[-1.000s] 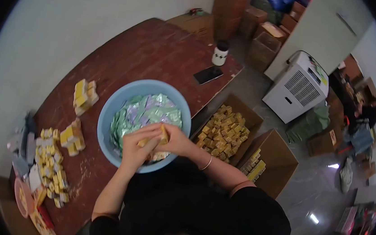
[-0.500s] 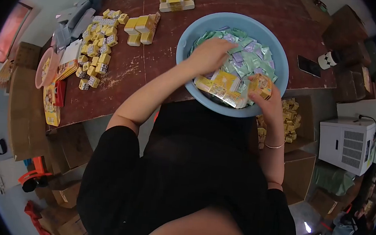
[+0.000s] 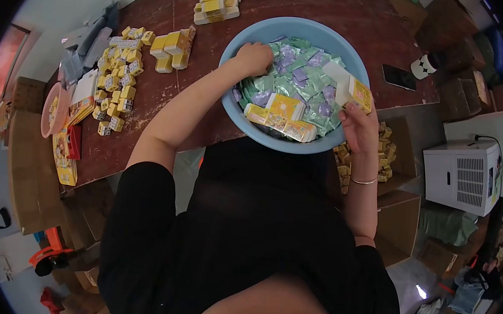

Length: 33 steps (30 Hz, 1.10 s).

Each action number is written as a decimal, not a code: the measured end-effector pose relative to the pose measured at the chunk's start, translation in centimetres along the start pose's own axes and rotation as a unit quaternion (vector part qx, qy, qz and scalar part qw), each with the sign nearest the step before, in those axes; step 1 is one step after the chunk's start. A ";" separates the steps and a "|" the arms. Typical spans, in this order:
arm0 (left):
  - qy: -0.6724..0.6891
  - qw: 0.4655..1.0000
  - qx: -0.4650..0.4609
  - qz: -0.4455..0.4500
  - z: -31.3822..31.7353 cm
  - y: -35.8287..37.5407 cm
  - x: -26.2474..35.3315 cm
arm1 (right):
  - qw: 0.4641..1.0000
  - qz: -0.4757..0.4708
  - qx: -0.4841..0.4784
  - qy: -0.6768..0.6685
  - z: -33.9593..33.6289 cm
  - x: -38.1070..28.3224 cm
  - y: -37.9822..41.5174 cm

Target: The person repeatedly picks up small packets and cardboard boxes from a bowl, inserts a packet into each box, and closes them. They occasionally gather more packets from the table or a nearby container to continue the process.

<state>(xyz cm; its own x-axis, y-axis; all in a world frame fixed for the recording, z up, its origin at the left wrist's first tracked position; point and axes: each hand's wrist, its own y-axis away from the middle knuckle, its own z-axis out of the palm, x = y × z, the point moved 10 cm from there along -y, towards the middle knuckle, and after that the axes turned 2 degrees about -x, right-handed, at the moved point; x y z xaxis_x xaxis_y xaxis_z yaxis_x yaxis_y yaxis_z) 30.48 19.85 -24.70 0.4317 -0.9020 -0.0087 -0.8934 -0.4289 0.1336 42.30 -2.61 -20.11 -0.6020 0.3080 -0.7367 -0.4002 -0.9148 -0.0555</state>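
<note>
A blue basin [image 3: 229,85] full of small green and purple foil packets [image 3: 299,74] stands at the table's near edge. My left hand [image 3: 255,59] is over the left part of the basin, fingers curled down at the packets; what they hold, if anything, is hidden. In my right hand [image 3: 360,124] is a small yellow box [image 3: 360,96], held above the basin's right side with white flaps standing open toward the packets. Flattened yellow cartons [image 3: 283,114] lie on top of the packets at the near side of the basin.
On the red-brown table [image 3: 213,56] are small yellow boxes [image 3: 116,83], yellow carton stacks [image 3: 172,46], a pink basket [image 3: 55,111], a phone [image 3: 399,77] and a white cup [image 3: 422,67]. Below right, a cardboard box [image 3: 408,151] holds more small boxes. A white appliance [image 3: 461,176] stands farther right.
My left hand has moved from the basin's middle to its left side. My right hand has raised and turned the yellow box, whose open white flaps now show. The whole view has shifted slightly.
</note>
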 end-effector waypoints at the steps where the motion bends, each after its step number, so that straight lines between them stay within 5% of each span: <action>1: 0.036 0.999 -0.031 0.003 0.3 -0.1 -0.1 | 1.000 -0.003 0.002 0.002 0.3 -0.2 0.1; 3: 0.068 0.996 -0.058 0.012 0.2 -0.4 -0.3 | 0.999 0.021 0.012 -0.027 0.7 -0.1 0.1; 5: 0.205 0.966 0.158 -0.009 -5.5 1.0 -1.3 | 0.999 0.024 0.026 -0.034 0.2 0.2 -0.1; 6: 0.203 0.966 0.157 -0.005 -6.5 1.5 -0.7 | 0.998 0.032 0.040 -0.043 -0.2 0.8 -0.1; 8: 0.599 0.784 0.157 -0.048 -9.5 4.1 0.1 | 0.998 0.019 0.042 -0.046 -0.5 1.6 -0.3; 12: 0.631 0.763 0.132 -0.043 -11.2 6.1 7.0 | 1.000 -0.012 0.025 0.005 1.4 2.3 -0.3; 15: 0.604 0.772 0.197 -0.011 -11.6 6.2 9.5 | 0.999 0.001 0.033 -0.015 1.8 4.1 0.1; 17: 0.621 0.720 0.309 -0.002 -12.7 7.3 9.0 | 0.997 0.014 0.049 -0.060 1.7 4.5 0.3; 20: 0.689 0.677 0.256 -0.027 -9.7 6.3 8.4 | 0.992 0.046 0.045 -0.104 2.8 4.9 0.3; 24: 0.591 0.772 0.235 -0.014 -9.9 7.1 8.5 | 0.992 0.109 -0.038 -0.045 3.4 5.5 0.5; 26: 0.468 0.831 0.298 0.039 -12.1 7.9 9.1 | 0.989 0.125 -0.047 -0.062 4.0 4.4 0.2; 30: 0.462 0.840 0.278 0.060 -12.6 8.4 10.1 | 0.984 0.167 -0.058 -0.010 1.9 6.0 -0.4; 33: 0.580 0.786 0.213 0.016 -11.3 8.0 9.3 | 0.986 0.164 -0.032 -0.001 3.7 4.6 -0.1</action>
<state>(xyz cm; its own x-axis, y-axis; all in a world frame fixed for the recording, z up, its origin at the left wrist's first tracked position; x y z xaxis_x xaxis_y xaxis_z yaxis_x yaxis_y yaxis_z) 28.73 8.57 -12.50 0.0093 -0.3665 0.9304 -0.7598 -0.6074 -0.2317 37.01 -0.15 -20.94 -0.6933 -0.0061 -0.7206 -0.1399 -0.9798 0.1428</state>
